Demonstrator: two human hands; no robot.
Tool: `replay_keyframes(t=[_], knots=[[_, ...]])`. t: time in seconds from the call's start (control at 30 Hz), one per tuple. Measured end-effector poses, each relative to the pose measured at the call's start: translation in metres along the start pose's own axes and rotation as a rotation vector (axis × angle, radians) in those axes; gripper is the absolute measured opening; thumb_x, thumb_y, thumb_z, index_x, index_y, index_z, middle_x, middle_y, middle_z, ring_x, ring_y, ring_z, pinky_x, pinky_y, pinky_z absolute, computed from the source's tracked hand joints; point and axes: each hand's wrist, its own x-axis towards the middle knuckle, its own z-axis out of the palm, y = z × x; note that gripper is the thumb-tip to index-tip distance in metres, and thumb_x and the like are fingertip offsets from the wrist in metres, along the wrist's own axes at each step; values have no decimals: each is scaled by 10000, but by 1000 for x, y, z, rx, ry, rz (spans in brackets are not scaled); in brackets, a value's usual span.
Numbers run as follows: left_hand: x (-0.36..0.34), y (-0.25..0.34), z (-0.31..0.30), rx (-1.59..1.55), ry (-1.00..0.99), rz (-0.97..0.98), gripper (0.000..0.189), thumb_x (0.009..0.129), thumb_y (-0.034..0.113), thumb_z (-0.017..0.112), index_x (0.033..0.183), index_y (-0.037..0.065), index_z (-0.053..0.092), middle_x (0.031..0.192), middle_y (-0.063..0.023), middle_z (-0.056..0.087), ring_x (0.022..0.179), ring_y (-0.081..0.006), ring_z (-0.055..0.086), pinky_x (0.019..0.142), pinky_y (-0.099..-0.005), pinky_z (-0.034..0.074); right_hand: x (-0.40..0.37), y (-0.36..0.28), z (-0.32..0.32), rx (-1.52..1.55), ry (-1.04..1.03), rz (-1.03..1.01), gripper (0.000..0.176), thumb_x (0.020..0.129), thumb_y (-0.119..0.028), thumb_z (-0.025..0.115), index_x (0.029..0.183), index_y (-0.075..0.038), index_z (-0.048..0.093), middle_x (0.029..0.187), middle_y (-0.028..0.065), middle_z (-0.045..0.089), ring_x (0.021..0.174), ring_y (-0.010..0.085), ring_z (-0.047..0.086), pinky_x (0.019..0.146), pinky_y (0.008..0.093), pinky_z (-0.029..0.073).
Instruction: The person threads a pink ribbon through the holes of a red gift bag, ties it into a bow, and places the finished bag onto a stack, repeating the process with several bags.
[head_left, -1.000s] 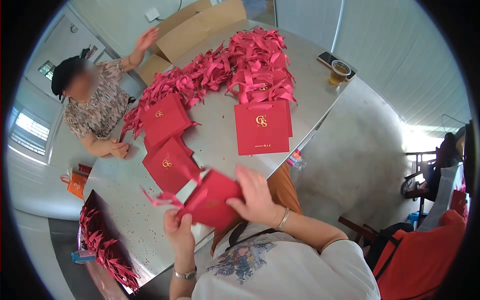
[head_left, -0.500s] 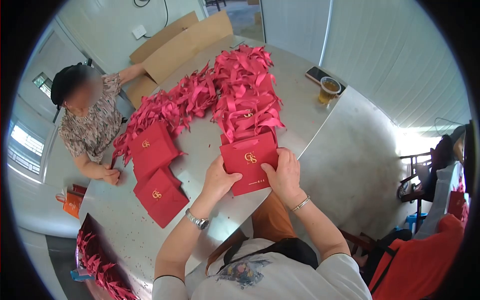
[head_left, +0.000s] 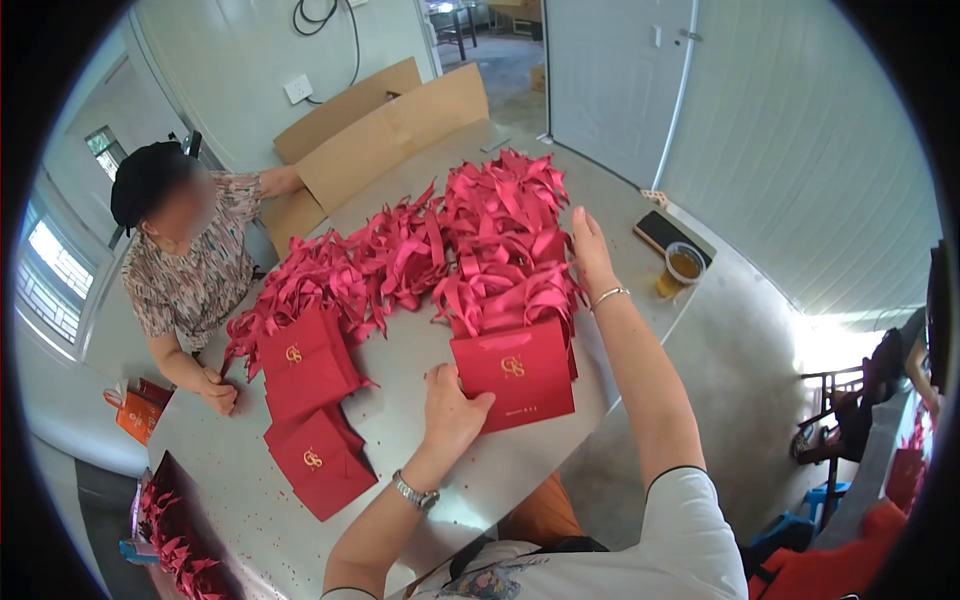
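A red paper gift bag (head_left: 515, 375) with gold lettering lies at the front of a row of similar bags. My left hand (head_left: 455, 410) grips its left edge, thumb across the front and fingers curled at the side. Farther up, my right hand (head_left: 592, 250) is stretched out along the right side of the row, fingers straight and holding nothing. Pink ribbons (head_left: 505, 220) pile over the bags behind the front one. To the left are more red gift bags (head_left: 310, 365), overlapping one another, with ribbons heaped behind them.
A person (head_left: 190, 240) sits across the grey table (head_left: 410, 360), one arm at a cardboard box (head_left: 400, 125). At the right edge stand a cup of amber drink (head_left: 682, 268) and a phone (head_left: 655, 232). A box of ribboned bags (head_left: 185, 540) is at lower left.
My right hand has let go of the front bag and moved forward along the row's right side. My left hand stays at the bag's left edge. The camera view has tilted up.
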Motion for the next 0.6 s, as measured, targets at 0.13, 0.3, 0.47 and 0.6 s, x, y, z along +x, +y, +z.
replay_keyframes(t=[0.13,0.3,0.47,0.6], knots=[[10,3,-1,-67,-66,-105,418,731,140,745,1048,-45,546,1052,-247,601,1015,-405,587,895,-442,477,87,48,7,-114,33,-44,734,965,-548,491,1371,63,477,1316,185,566,1208,246,532,1005,359,423],[32,7,2,-123,-119,-174,405,745,130,740,1050,-44,538,1044,-248,613,985,-410,609,863,-452,490,139,43,26,-342,-73,-43,726,960,-555,492,1285,93,534,1209,163,628,1063,230,614,929,342,472],[54,11,10,-103,-95,-123,400,748,131,742,1036,-40,523,1018,-260,619,961,-427,613,843,-466,496,144,18,48,-108,-239,88,655,985,-531,466,1182,77,609,1137,137,664,974,204,649,855,320,515],[82,13,15,-125,-85,-170,394,746,130,743,1026,-41,523,1018,-267,621,969,-433,611,843,-471,494,153,13,62,-2,-258,123,619,990,-514,465,1182,54,620,1116,143,672,966,219,660,842,334,526]])
